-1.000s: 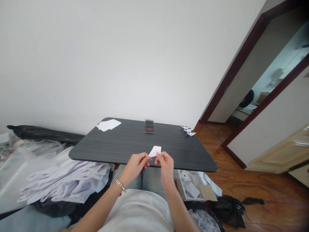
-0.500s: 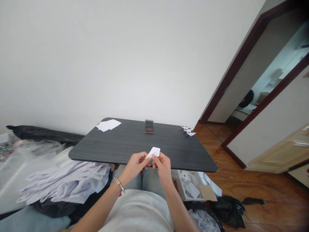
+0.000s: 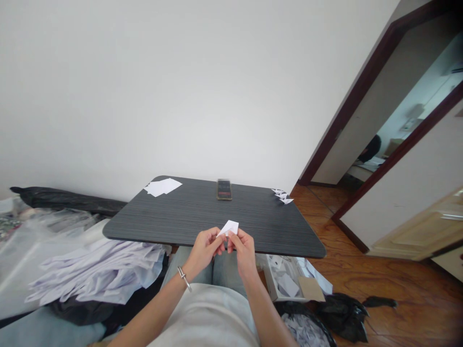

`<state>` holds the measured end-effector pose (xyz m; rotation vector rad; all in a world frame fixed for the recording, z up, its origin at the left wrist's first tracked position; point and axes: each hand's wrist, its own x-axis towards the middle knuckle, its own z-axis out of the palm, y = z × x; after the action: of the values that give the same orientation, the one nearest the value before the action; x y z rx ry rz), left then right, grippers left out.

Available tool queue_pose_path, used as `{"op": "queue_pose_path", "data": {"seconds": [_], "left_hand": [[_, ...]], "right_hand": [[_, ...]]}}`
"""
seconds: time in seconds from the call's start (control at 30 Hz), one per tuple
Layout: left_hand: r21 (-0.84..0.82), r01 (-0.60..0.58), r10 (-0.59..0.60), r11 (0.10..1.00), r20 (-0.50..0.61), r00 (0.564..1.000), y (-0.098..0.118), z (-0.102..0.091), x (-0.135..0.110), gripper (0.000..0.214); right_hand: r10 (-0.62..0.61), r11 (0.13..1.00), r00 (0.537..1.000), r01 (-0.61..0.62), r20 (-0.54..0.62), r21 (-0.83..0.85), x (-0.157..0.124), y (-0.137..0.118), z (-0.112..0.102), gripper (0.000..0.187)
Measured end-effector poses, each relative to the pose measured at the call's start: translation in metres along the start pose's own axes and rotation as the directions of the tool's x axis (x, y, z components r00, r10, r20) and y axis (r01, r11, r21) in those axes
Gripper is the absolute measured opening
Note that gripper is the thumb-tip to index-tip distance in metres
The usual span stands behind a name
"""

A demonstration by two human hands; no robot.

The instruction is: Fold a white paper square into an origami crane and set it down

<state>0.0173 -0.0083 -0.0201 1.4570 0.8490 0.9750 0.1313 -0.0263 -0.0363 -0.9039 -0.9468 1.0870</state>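
A small piece of folded white paper (image 3: 230,226) is pinched between my two hands, just above the near edge of the dark table (image 3: 188,212). My left hand (image 3: 204,246) grips its left side between thumb and fingers; a silver bracelet sits on that wrist. My right hand (image 3: 241,246) pinches the lower right side, thumb on top. Fingers cover the paper's lower part. Several white sheets (image 3: 163,186) lie at the table's far left corner. Several small folded paper pieces (image 3: 283,196) stand in a row near the far right corner.
A phone (image 3: 224,189) lies at the table's back edge. On the left is a heap of white cloth-like material (image 3: 101,270) with clear plastic. To the right, below the table, are a box of papers (image 3: 285,282), a black bag of paper scraps (image 3: 306,330) and another black bag (image 3: 343,313).
Both hands and the folded paper have shifted very slightly, and my left forearm has moved a little to the right. The grip on the paper stays the same.
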Motion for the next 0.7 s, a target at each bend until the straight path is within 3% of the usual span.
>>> {"op": "queue_pose_path", "data": {"seconds": [0.23,0.5,0.7], "left_hand": [[-0.029,0.013,-0.011,0.999,0.072,0.997,-0.009,-0.003,0.005,0.029],[-0.01,0.024,-0.023,1.0,0.035,0.999,-0.011,-0.003,0.004,0.031],[-0.008,0.038,-0.037,0.999,0.15,0.988,-0.012,-0.008,0.004,0.029]], "right_hand": [[-0.045,0.996,0.999,0.047,0.027,-0.07,0.0,0.001,-0.004,0.023],[-0.042,0.993,0.998,0.047,0.042,-0.108,0.001,0.001,-0.004,0.022],[-0.019,0.995,1.0,0.02,0.012,-0.098,0.005,0.004,-0.009,0.025]]}}
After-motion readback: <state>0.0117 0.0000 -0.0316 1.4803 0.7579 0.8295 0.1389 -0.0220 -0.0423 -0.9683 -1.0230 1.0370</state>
